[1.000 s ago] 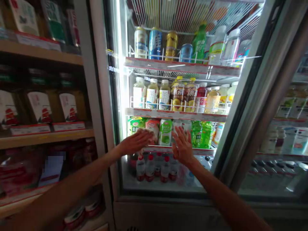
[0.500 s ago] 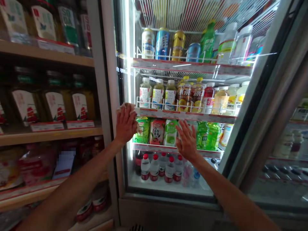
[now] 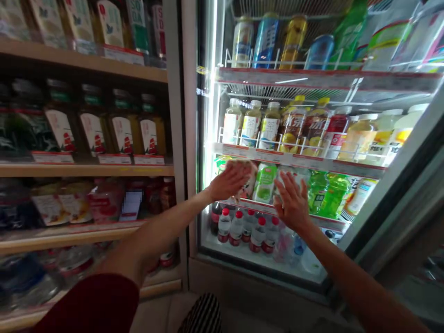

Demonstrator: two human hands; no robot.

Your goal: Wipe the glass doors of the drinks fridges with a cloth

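My left hand (image 3: pixel 229 181) presses a pale cloth (image 3: pixel 252 169) against the glass door (image 3: pixel 249 264) of a lit drinks cooler, in front of the third row of drinks. Its fingers lie stretched over the cloth and point right. To the right, my right hand (image 3: pixel 293 203) is open with its fingers spread, at the same glass and apart from the cloth; whether its palm touches the pane I cannot tell. Behind the glass between the hands is a green drink carton (image 3: pixel 265 182). The hand and cloth partly cover a reddish pack beside it.
Left of the cooler, a wooden shelf unit (image 3: pixel 86 171) holds rows of bottles, and a phone (image 3: pixel 132 204) leans on its lower shelf. Red-capped bottles (image 3: pixel 258 235) stand at the cooler's bottom. The thick door frame (image 3: pixel 385 217) slants along the right. Striped fabric (image 3: pixel 204 314) shows below.
My left hand has slid the cloth rightward across the glass, from the door's left edge toward my right hand. My right hand stays near the same drinks. The view has shifted left.
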